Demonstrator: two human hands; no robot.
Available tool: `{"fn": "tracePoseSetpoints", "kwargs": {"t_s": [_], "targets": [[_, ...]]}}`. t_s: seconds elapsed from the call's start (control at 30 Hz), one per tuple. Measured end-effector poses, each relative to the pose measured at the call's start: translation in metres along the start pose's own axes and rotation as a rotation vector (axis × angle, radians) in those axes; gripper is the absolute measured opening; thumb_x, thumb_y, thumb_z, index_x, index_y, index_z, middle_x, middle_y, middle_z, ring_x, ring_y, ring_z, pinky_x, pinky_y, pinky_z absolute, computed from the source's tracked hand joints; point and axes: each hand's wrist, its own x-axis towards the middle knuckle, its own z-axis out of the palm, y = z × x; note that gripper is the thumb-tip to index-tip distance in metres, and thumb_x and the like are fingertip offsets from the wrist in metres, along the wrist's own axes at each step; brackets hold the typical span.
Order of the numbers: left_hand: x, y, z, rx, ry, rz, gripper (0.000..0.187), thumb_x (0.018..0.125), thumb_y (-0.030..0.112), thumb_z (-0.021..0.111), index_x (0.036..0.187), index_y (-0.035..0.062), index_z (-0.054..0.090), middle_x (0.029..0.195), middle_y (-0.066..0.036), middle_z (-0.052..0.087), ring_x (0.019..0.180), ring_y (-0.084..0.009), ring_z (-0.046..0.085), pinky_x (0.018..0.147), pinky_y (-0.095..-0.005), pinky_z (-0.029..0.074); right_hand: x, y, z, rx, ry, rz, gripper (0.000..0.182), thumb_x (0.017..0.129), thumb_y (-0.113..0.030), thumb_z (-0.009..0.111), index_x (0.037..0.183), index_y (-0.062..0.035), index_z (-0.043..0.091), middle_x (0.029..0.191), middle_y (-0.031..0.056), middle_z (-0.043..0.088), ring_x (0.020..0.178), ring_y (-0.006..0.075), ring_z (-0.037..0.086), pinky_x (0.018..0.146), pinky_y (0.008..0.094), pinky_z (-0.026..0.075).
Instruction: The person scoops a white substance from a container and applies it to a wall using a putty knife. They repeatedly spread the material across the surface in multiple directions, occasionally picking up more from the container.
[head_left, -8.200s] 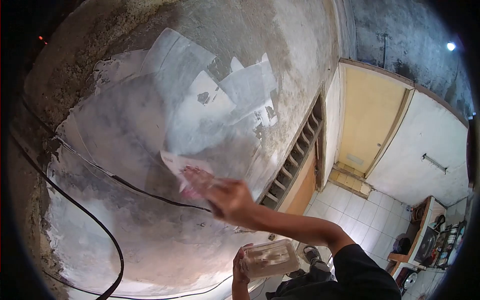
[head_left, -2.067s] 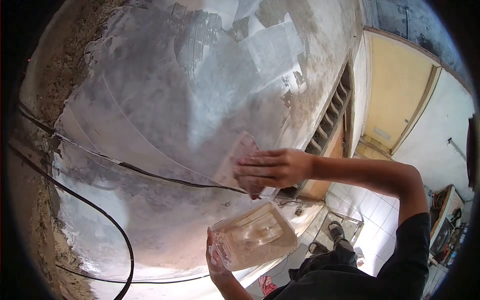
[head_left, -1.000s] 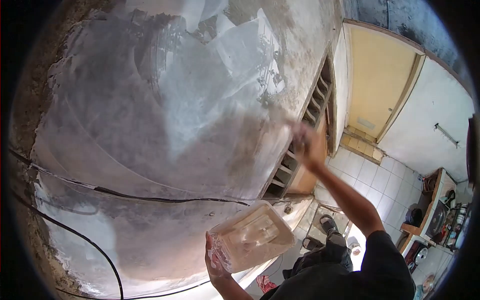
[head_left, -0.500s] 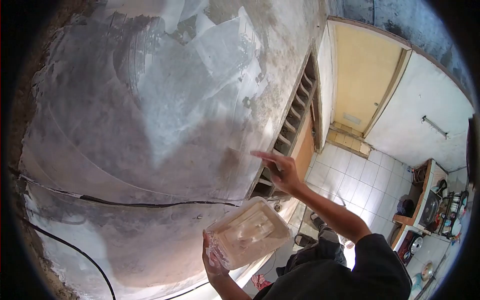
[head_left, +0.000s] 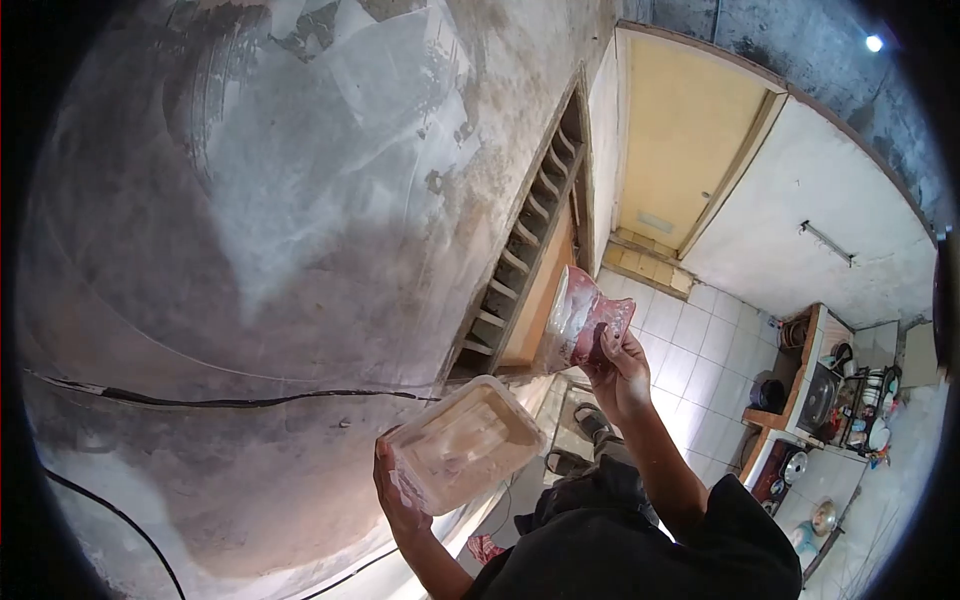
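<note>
Left hand (head_left: pixel 398 497) is cupping a clear plastic tub (head_left: pixel 462 440) from below, fingers wrapped round its near end, keeping it roughly level, likely so the pale paste inside is not spilling. Right hand (head_left: pixel 617 362) is pinching a thin, flexible reddish scraper sheet (head_left: pixel 580 318) by its lower edge; the sheet is bowing and standing clear of the wall (head_left: pixel 300 220), above and just right of the tub. The wall is looking smooth and grey where freshly skimmed, rough and mottled toward the edges. A black cable (head_left: pixel 220 402) is running across it.
</note>
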Motion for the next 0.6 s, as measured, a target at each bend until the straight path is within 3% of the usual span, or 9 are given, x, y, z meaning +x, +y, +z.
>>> {"fn": "tracePoseSetpoints", "kwargs": {"t_s": [0.07,0.27,0.33,0.4,0.47,0.6], "targets": [[-0.001,-0.005,0.003,-0.002,-0.019,-0.012,0.052,0.095,0.041,0.044,0.124,-0.002,0.049,0.117,-0.013,0.055,0.11,-0.025,0.054,0.096,-0.0387,0.043,-0.002,-0.003,-0.005,-0.085,-0.111,-0.049,0.023,0.097,-0.015,0.051,0.116,-0.0035,0.053,0.109,0.009,0.064,0.096,0.0205,0.065,0.085,0.036,0.055],[-0.014,0.016,0.05,0.168,-0.077,-0.154,0.046,0.097,0.038,0.04,0.111,-0.0022,0.058,0.105,-0.013,0.06,0.099,-0.0209,0.058,0.088,-0.0315,0.045,-0.004,-0.016,0.004,-0.222,-0.161,-0.116,0.02,0.096,-0.015,0.053,0.11,-0.0009,0.056,0.095,0.0084,0.064,0.09,0.0206,0.066,0.082,0.0393,0.056],[-0.013,0.009,0.051,0.17,-0.117,-0.186,0.045,0.098,0.037,0.039,0.112,-0.0022,0.058,0.105,-0.012,0.06,0.098,-0.0203,0.058,0.087,-0.0316,0.045,-0.007,-0.019,0.002,-0.263,-0.241,-0.123,0.026,0.096,-0.018,0.054,0.113,0.0013,0.055,0.099,0.0092,0.064,0.091,0.0201,0.065,0.082,0.0387,0.055],[-0.009,-0.005,0.037,0.119,-0.198,-0.21,0.042,0.098,0.033,0.042,0.116,-0.0022,0.057,0.107,-0.012,0.06,0.102,-0.0208,0.058,0.089,-0.0325,0.046,-0.01,-0.021,0.001,-0.304,-0.318,-0.128,0.033,0.096,-0.022,0.056,0.117,0.0034,0.054,0.103,0.0101,0.065,0.093,0.0195,0.064,0.082,0.0381,0.053],[-0.009,-0.017,0.029,-0.04,-0.028,-0.31,0.04,0.097,0.029,0.047,0.122,-0.0017,0.055,0.113,-0.012,0.059,0.107,-0.0221,0.058,0.092,-0.0343,0.047,-0.012,-0.023,0.003,-0.321,-0.442,-0.098,0.031,0.095,-0.02,0.056,0.114,0.0047,0.056,0.104,0.0117,0.065,0.093,0.021,0.064,0.081,0.039,0.054],[-0.005,-0.029,0.016,-0.095,0.026,-0.379,0.044,0.095,0.027,0.054,0.129,-0.0006,0.051,0.122,-0.012,0.056,0.114,-0.0229,0.055,0.096,-0.0352,0.047,-0.018,-0.019,0.004,-0.322,-0.446,-0.09,0.029,0.096,-0.018,0.055,0.113,0.0048,0.057,0.104,0.0126,0.064,0.093,0.0218,0.064,0.081,0.0393,0.054]]}}
